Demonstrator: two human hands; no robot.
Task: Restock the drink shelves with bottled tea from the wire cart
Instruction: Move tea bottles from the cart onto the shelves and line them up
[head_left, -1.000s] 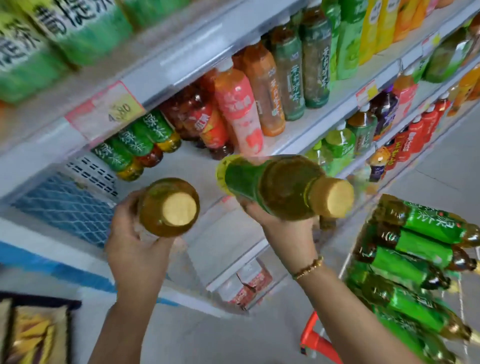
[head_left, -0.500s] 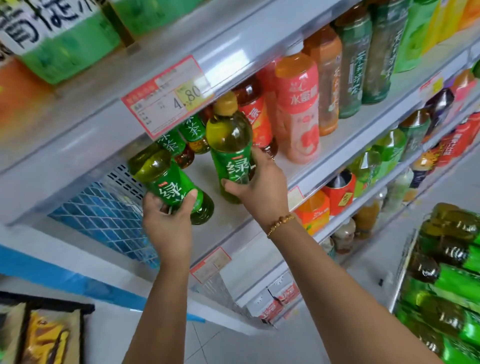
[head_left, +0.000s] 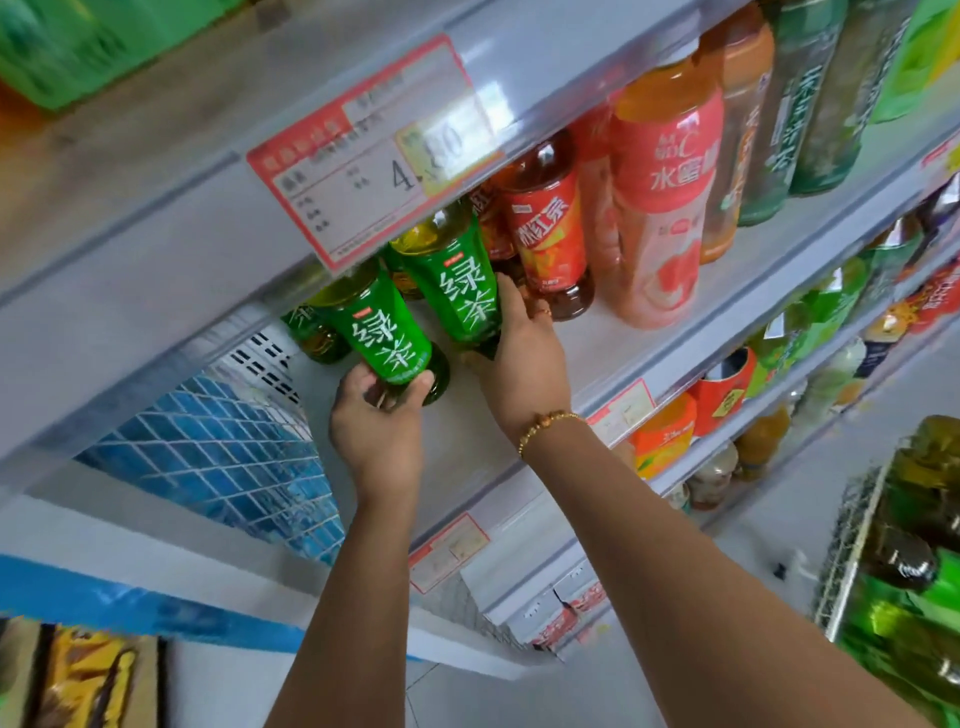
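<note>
Your left hand (head_left: 376, 431) curled its fingers round one green tea bottle (head_left: 384, 338) at the shelf (head_left: 613, 358); your right hand (head_left: 519, 364) wrapped its fingers round a second bottle (head_left: 462, 280) just beside.

- Two hands: left hand (head_left: 376, 431), right hand (head_left: 524, 374).
- Two held green tea bottles: left bottle (head_left: 384, 338), right bottle (head_left: 462, 280).
- One pink peach bottle (head_left: 660, 208).
- One wire cart (head_left: 852, 530).
- One gold bracelet (head_left: 545, 423).
</note>
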